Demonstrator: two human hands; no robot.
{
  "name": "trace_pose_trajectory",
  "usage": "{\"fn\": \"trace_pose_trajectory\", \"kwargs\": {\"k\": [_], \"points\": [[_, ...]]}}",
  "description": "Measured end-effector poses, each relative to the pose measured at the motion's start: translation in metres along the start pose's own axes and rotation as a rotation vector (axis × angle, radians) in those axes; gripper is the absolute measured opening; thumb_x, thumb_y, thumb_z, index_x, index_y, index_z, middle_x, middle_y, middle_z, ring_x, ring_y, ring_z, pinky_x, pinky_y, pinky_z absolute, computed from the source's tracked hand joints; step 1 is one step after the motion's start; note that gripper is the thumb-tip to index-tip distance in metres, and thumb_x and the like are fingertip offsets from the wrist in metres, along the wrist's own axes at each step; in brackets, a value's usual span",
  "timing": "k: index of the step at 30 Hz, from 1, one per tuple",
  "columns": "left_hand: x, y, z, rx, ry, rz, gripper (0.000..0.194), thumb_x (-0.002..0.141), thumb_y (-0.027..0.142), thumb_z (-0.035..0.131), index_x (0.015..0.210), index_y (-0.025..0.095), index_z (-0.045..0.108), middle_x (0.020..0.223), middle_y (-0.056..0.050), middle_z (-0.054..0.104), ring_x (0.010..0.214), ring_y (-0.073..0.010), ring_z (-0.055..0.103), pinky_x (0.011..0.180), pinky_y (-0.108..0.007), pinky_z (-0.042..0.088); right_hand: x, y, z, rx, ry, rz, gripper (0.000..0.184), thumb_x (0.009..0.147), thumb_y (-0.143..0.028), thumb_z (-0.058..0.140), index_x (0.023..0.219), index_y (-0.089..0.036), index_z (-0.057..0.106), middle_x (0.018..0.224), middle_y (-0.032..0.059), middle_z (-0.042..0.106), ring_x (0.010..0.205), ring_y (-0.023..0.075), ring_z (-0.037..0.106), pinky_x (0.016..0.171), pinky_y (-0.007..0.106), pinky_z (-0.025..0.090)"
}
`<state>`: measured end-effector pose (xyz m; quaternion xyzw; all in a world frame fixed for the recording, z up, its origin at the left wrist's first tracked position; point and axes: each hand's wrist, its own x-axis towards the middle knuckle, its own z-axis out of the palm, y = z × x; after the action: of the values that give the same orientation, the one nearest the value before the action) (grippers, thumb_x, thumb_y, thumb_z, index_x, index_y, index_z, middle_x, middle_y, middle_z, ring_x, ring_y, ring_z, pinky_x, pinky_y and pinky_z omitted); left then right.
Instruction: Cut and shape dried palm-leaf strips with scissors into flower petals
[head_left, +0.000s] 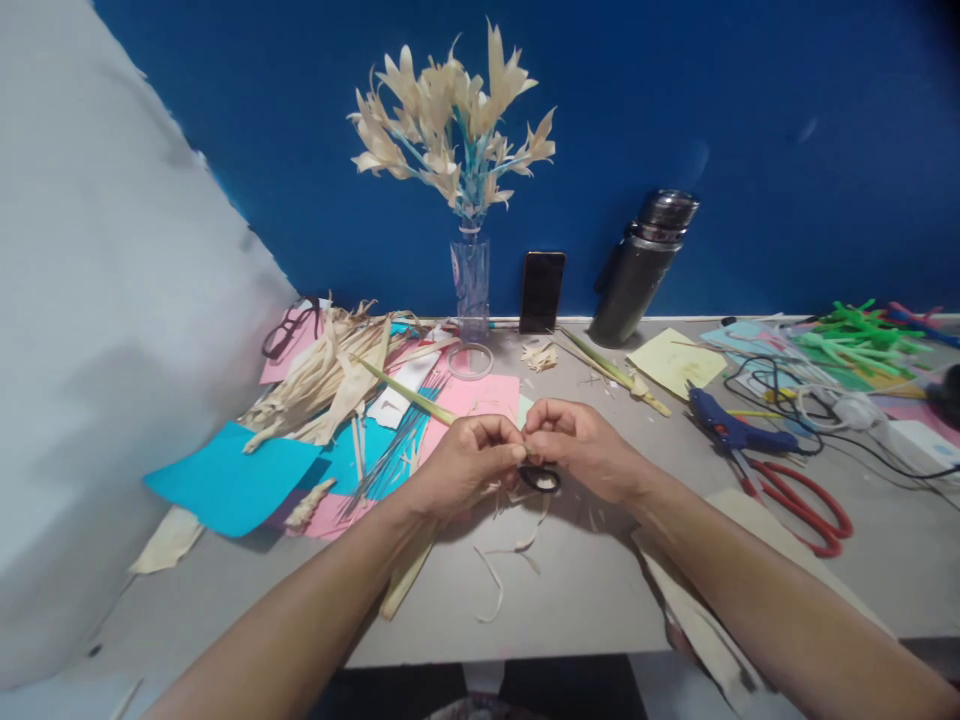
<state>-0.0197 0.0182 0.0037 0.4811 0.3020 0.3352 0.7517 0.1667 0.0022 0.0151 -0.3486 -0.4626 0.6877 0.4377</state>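
Note:
Over the middle of the table, my left hand [480,460] and my right hand [581,445] meet with fingertips pinched together. Whatever lies between the fingers is too small and covered to make out. Just below the fingertips is a black loop [540,480]; I cannot tell whether it is held or lies on the table. A long greenish leaf strip [409,390] runs up and left from behind my left hand. Thin pale fibre scraps [491,585] lie on the grey tabletop below. Another pale strip [409,580] shows beneath my left forearm.
At left are dried husks [322,375] and blue paper [236,475]. Pale flowers [450,120] stand in a clear bottle [471,280], beside a phone [542,290] and a flask [645,270]. A blue glue gun [735,425], red-handled scissors [802,505] and cables [780,385] lie right.

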Motion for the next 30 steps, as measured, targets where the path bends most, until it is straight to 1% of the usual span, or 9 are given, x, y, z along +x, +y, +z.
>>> {"fn": "trace_pose_trajectory", "kwargs": {"k": [2,4,9,13,16,20,24,27,30], "points": [[0.0,-0.0004,-0.0017,0.049,-0.007,0.008,0.027,0.074,0.033,0.08,0.076,0.014,0.061,0.061,0.0,0.058,0.054,-0.0101,0.052,0.056,-0.024,0.038,0.0007,0.0021,-0.0004,-0.046,0.021,0.011,0.035,0.068,-0.038,0.088,0.081,-0.016,0.063,0.067,0.0001,0.063,0.059,0.0135,0.059,0.056,0.025,0.045],[0.0,-0.0011,-0.0032,0.06,-0.031,0.005,0.028,0.075,0.036,0.079,0.076,0.014,0.062,0.06,0.0,0.057,0.055,-0.0109,0.052,0.057,-0.025,0.039,0.0016,0.0028,-0.001,0.011,-0.013,0.04,0.035,0.067,-0.036,0.088,0.078,-0.015,0.063,0.066,0.0003,0.063,0.058,0.0134,0.059,0.056,0.025,0.045],[-0.0003,-0.0017,-0.0022,-0.065,-0.115,-0.007,0.03,0.075,0.039,0.079,0.076,0.015,0.061,0.059,0.0,0.056,0.055,-0.0106,0.051,0.057,-0.025,0.039,0.0018,-0.0009,-0.0011,0.179,-0.112,0.08,0.034,0.067,-0.035,0.088,0.075,-0.016,0.061,0.066,-0.0005,0.062,0.057,0.0117,0.057,0.059,0.025,0.046],[-0.0009,0.0003,0.0022,-0.139,-0.094,-0.01,0.029,0.073,0.035,0.081,0.075,0.015,0.06,0.058,0.001,0.056,0.055,-0.0098,0.051,0.057,-0.023,0.039,0.0009,-0.0001,-0.0004,0.216,-0.146,0.044,0.037,0.073,-0.045,0.083,0.079,-0.017,0.061,0.065,-0.001,0.06,0.059,0.0123,0.057,0.06,0.025,0.046],[-0.0011,0.0012,0.004,-0.132,-0.016,-0.016,0.03,0.072,0.035,0.081,0.074,0.015,0.059,0.059,0.0,0.058,0.052,-0.0097,0.051,0.056,-0.024,0.04,0.0005,0.0037,-0.0001,0.158,-0.096,0.016,0.041,0.074,-0.051,0.08,0.088,-0.018,0.062,0.072,0.0009,0.063,0.063,0.0144,0.06,0.061,0.026,0.047],[-0.0009,0.0005,0.0024,-0.03,0.038,-0.015,0.03,0.073,0.037,0.08,0.074,0.015,0.059,0.058,0.001,0.057,0.052,-0.011,0.053,0.055,-0.025,0.041,0.001,0.0058,0.0017,0.024,0.032,0.009,0.037,0.068,-0.037,0.087,0.085,-0.017,0.062,0.067,-0.0016,0.062,0.058,0.0127,0.058,0.057,0.024,0.046],[-0.0011,-0.0011,-0.0003,-0.001,-0.023,0.005,0.03,0.075,0.039,0.079,0.075,0.015,0.061,0.057,0.001,0.056,0.054,-0.0106,0.051,0.057,-0.025,0.04,0.0024,0.003,0.003,0.113,-0.045,0.054,0.035,0.066,-0.033,0.088,0.079,-0.016,0.061,0.067,0.0008,0.066,0.06,0.0145,0.063,0.057,0.025,0.047],[-0.0015,-0.0011,0.0006,-0.047,-0.073,0.011,0.029,0.075,0.038,0.079,0.075,0.015,0.061,0.057,0.001,0.055,0.055,-0.0097,0.05,0.057,-0.023,0.039,0.0025,0.0006,0.0013,0.183,-0.127,0.065,0.036,0.067,-0.036,0.088,0.077,-0.016,0.06,0.068,0.0014,0.067,0.06,0.0153,0.064,0.059,0.026,0.048],[-0.0017,0.0008,0.0037,-0.11,-0.049,-0.001,0.03,0.074,0.036,0.08,0.075,0.015,0.06,0.061,0.0,0.059,0.053,-0.0086,0.05,0.056,-0.023,0.038,0.0014,-0.001,-0.0007,0.198,-0.127,0.059,0.043,0.07,-0.052,0.083,0.08,-0.017,0.062,0.069,0.0015,0.065,0.061,0.0143,0.061,0.058,0.026,0.047]]}}
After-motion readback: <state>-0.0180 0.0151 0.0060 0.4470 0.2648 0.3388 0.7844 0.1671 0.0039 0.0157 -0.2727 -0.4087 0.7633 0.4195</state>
